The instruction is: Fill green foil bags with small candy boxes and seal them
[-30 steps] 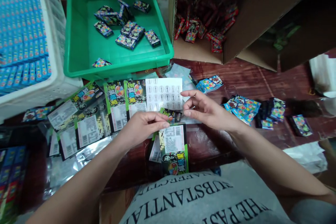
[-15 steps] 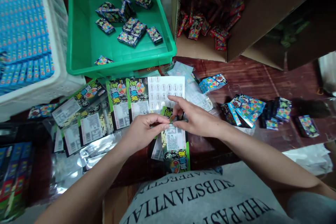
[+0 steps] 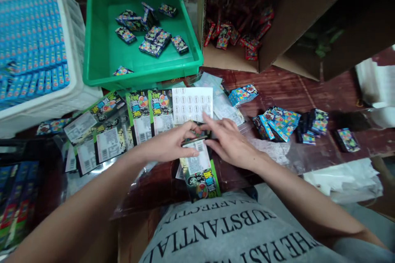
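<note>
A black-and-green printed packet (image 3: 201,178) with a white barcode label lies at the table's front edge, its upper end raised a little. My left hand (image 3: 174,141) pinches its upper left edge, thumb over the label and fingers curled behind. At the upper right edge is my right hand (image 3: 230,141), closed on the packet, thumb and fingers around the edge, the index finger blurred. The packet's top end is partly hidden by my fingers. Just beyond my hands lies a white sheet of round stickers (image 3: 193,104). Similar printed packets (image 3: 138,115) overlap to the left.
Small dark boxes lie in a green tray (image 3: 142,70). A white crate (image 3: 75,37) of blue boxes stands left. Cardboard cartons (image 3: 293,20) with red and green packs stand at the back right. Blue boxes (image 3: 282,121) and a plastic bag (image 3: 345,178) lie to the right.
Both hands have moved slightly up along the packet, the left thumb now lying on its label. The packet has tilted and shifted slightly left. The camera view has shifted too.
</note>
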Available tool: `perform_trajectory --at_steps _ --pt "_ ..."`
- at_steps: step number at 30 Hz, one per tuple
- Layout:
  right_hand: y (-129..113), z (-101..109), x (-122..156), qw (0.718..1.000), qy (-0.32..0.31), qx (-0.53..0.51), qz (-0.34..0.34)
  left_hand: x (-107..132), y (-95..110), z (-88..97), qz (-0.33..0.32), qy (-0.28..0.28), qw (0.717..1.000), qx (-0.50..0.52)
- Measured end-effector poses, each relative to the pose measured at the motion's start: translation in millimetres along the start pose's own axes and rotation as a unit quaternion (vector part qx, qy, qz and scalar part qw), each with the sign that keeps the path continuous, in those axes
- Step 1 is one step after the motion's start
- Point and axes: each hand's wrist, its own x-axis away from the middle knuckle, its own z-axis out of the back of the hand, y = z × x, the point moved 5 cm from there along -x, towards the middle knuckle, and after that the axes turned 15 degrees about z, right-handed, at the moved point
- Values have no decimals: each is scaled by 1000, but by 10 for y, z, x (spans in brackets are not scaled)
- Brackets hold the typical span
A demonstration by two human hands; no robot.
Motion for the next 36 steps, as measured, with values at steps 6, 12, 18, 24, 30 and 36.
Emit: perform_trajectory --at_steps 6,12,18,24,30,36 --pt "-3 428 831 917 359 -109 -132 435 -48 413 6 95 982 165" --pt "-186 125 902 868 411 -227 -160 666 -298 -360 18 232 937 261" --pt "-153 183 787 901 371 -188 -125 548 -38 -1120 -1 149 951 272" --pt "-189 111 907 927 293 -212 -105 461 105 -943 -48 202 947 245" --pt "-146 -13 1043 930 233 -269 -91 415 71 -955 -47 173 972 154" --pt "-114 -2 1037 922 284 -243 -103 342 136 -913 -59 233 945 220"
